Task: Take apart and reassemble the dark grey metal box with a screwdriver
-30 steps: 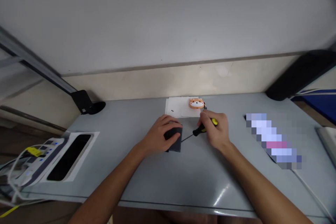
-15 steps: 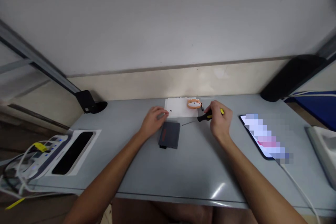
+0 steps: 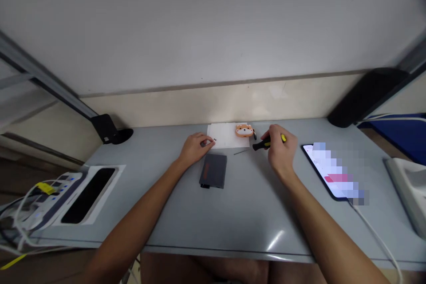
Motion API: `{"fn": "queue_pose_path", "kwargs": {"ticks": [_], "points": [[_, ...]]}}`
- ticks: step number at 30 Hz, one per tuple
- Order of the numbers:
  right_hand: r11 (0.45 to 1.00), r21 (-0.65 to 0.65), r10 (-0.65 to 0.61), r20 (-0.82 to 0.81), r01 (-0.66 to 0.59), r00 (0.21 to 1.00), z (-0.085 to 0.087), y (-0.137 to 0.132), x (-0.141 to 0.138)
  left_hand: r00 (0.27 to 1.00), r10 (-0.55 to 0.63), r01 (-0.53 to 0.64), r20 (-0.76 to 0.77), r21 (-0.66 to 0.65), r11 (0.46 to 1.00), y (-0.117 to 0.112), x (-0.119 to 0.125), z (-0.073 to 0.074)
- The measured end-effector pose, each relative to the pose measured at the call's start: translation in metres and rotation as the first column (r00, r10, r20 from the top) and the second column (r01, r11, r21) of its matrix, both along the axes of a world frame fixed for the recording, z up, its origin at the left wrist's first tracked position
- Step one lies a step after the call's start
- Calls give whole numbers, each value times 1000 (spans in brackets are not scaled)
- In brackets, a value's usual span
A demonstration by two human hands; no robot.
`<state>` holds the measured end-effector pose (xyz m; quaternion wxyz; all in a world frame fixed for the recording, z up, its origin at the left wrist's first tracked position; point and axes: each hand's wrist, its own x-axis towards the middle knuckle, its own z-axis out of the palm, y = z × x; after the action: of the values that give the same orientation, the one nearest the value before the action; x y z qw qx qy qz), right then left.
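A: Where is the dark box, and in what condition?

B: The dark box (image 3: 214, 171) lies flat on the grey table (image 3: 259, 217), on the near side of the white paper (image 3: 228, 129). Neither hand touches it. A small black part juts from its near left corner.

A: State of the hands?

B: The right hand (image 3: 281, 147) is wrapped around the handle of a screwdriver (image 3: 260, 145); the shaft points left, its tip apart from the box. The left hand (image 3: 195, 145) is at the paper's near left corner, thumb and forefinger drawn close together. Whether they pinch anything cannot be told.

A: Extent of the work?

B: Judged partway. Tiny dark pieces (image 3: 214, 139) lie on the paper by the left fingertips, away from the box; they are too small to identify. The box appears closed, with no cover seen lying apart. Its far sides are hidden, so what is left cannot be fully established.
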<state>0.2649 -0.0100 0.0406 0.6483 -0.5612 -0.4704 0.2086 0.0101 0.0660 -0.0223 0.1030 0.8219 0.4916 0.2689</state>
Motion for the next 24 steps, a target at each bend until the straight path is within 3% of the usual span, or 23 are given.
{"fn": "queue_pose_path", "kwargs": {"ticks": [3,5,9,12,19,24], "points": [[998,-32,48,13,-47,999,6,-2,-1,998,-28,26,56,37,999,-10,-2,2],[982,-114,152,33,-148,988,7,-2,-4,987,-132,127,97,60,990,-22,-1,6],[897,-266,395,121,-353,911,2,-4,-14,904,-426,425,46,24,905,-46,11,16],[858,-311,471,161,-408,867,-3,-5,-21,856,-517,517,18,-61,854,-55,18,21],[891,-284,400,121,-354,909,1,-6,-21,870,-492,489,-9,-93,867,-57,19,25],[941,-178,287,-31,-288,957,8,-2,-9,868,-497,495,10,-100,863,-56,18,26]]}}
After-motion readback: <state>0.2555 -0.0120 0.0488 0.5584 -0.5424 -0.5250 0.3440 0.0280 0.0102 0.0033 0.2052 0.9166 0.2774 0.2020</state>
